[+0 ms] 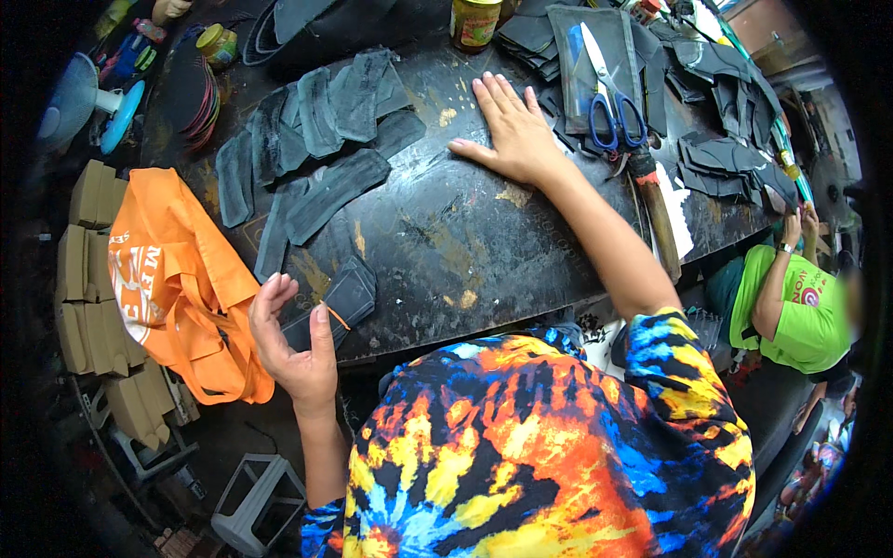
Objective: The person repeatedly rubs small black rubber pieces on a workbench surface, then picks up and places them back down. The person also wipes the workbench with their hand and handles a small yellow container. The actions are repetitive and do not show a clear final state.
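Note:
My right hand (510, 130) lies flat on the dark worktable (437, 237), its fingers spread and nothing under it that I can see. At the table's near left edge my left hand (302, 358) is raised with thumb and fingers apart. Beside that hand, partly hidden behind it, sits a bundle of black cut pieces (352, 293) with an orange rubber band around it. Long, dusty black strips (337, 193) lie spread and overlapping left of my right hand. To its right, blue-handled scissors (603, 88) rest on a clear plastic sleeve over dark pieces.
An orange bag (177, 279) hangs at the left by stacked brown cardboard pieces (88, 279). A wooden-handled tool (659, 219) lies near the right edge. Black piles (730, 167) and a yellow-lidded jar (474, 23) stand farther back. A person in green (791, 298) is at the right.

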A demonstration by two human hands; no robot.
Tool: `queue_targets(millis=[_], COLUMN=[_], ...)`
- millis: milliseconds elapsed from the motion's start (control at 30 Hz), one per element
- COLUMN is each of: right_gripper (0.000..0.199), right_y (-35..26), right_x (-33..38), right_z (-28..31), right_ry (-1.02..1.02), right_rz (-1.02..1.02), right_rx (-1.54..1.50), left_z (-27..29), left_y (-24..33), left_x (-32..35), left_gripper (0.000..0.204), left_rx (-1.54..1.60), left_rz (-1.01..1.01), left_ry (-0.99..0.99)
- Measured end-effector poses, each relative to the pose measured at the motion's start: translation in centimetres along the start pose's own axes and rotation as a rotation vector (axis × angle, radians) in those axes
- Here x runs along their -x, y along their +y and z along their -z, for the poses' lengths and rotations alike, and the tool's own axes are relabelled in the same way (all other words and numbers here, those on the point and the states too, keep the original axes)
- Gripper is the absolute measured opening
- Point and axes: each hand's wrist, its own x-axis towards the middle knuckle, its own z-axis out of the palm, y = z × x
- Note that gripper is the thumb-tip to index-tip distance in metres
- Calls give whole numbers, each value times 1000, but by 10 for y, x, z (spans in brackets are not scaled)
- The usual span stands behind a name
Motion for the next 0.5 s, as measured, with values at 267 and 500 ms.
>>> queue_targets(millis=[267,500], right_gripper=[108,112], right_y=[-56,-8], right_x=[120,23], right_z=[63,34], right_ry=[-361,-98], right_rz=[384,-11], right_rx=[-336,78], left_z=[16,20], left_y=[-1,-2], left_x=[0,-8], left_gripper=[79,88], left_rx=[-211,-431], left_rz=[31,-10], left_ry=[-210,-494])
